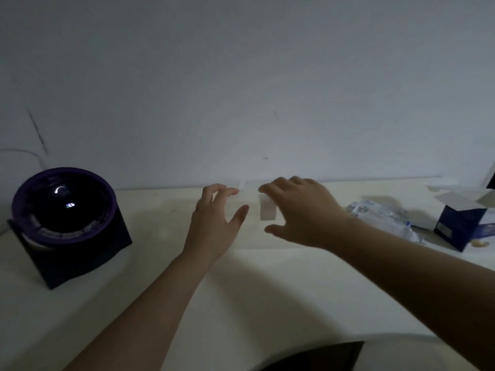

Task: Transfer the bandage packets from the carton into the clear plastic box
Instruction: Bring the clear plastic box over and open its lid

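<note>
While your left hand [214,218] and right hand [302,212] hover spread, grasping nothing, one open blue carton [460,226] stands beside one heap of packets [383,218], too blurred to count.

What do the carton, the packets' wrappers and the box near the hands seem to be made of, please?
Carton: matt printed cardboard, by its stiff creased white flaps. Packets: thin glossy clear film, crinkled and catching highlights. Box: probably clear rigid plastic, since the table shows through a faint pale panel; dim light leaves it open.
</note>
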The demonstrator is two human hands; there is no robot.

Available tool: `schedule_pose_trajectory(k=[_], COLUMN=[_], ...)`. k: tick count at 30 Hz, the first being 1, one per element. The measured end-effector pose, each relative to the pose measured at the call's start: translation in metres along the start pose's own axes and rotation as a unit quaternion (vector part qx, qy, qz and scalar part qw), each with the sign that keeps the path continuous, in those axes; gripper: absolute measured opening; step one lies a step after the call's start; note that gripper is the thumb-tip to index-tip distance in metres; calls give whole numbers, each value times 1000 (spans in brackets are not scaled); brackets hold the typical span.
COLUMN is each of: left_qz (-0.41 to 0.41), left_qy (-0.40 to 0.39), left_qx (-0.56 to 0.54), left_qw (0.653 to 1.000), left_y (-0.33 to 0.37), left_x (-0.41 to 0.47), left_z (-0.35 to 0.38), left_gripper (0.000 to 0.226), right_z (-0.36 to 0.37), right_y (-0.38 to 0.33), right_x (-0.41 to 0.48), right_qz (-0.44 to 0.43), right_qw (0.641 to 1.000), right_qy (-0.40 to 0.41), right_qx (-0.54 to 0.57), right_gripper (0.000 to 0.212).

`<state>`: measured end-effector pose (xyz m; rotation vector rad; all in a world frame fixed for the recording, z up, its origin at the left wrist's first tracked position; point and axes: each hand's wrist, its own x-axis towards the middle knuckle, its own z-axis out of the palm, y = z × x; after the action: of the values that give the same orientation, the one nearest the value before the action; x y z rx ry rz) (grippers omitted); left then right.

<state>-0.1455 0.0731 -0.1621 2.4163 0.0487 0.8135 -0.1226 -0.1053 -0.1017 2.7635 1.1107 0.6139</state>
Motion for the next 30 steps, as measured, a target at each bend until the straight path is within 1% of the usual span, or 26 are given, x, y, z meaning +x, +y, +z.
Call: schedule_pose_trajectory(k=[2, 4, 7, 8, 13, 15, 17, 18, 20, 21, 23, 24, 26, 28, 30], left_qz=[0, 8, 17, 17, 17, 25, 29, 27, 20, 12, -5, -10, -20, -35, -39], left_qy=[-4, -4, -1, 2, 11, 14, 12, 11, 14, 20, 32, 38, 52, 72, 93], left_qx=[-9, -3, 3, 3, 12, 29, 45, 45, 23, 3, -38, -58, -110, -163, -177], left_qw=[1000, 1000, 1000, 1000, 1000, 999, 999, 999, 999, 1000, 999, 998, 992, 983, 979], left_y=[2, 1, -3, -4, -5, -6, -8, -8, -10, -11, -13, -12, -9, -6, -7], left_x=[-1, -2, -2, -2, -4, -5, -7, -9, -13, -15, -17, -16, -13, -10, -11], left_z=[2, 2, 2, 3, 7, 8, 10, 11, 14, 16, 17, 18, 19, 20, 22], left_gripper=[40, 41, 41, 41, 44, 49, 58, 63, 71, 74, 82, 87, 95, 98, 94], right_z=[8, 8, -1, -2, -5, -11, -17, -20, -23, -24, -28, -32, -41, -49, -50], right_y=[-9, -10, -12, -14, -19, -18, -13, -9, -1, 3, 11, 16, 23, 27, 26], right_x=[6, 13, 20, 21, 28, 29, 34, 36, 40, 43, 51, 56, 66, 73, 80], right_qz=[-26, -41, -46, -47, -65, -70, -78, -89, -90, -85, -72, -64, -46, -31, -13], right_qw=[999, 995, 993, 992, 988, 989, 991, 992, 992, 992, 992, 992, 996, 999, 996], right_qy=[12, 30, 14, 0, -17, -27, -40, -45, -72, -88, -97, -90, -65, -15, 51], right_qx=[-41, -80, -109, -116, -136, -124, -97, -84, -42, -11, 43, 54, 34, -22, -78], right_gripper=[58, 40, 16, 13, 19, 15, 6, 7, 25, 31, 35, 35, 33, 32, 34])
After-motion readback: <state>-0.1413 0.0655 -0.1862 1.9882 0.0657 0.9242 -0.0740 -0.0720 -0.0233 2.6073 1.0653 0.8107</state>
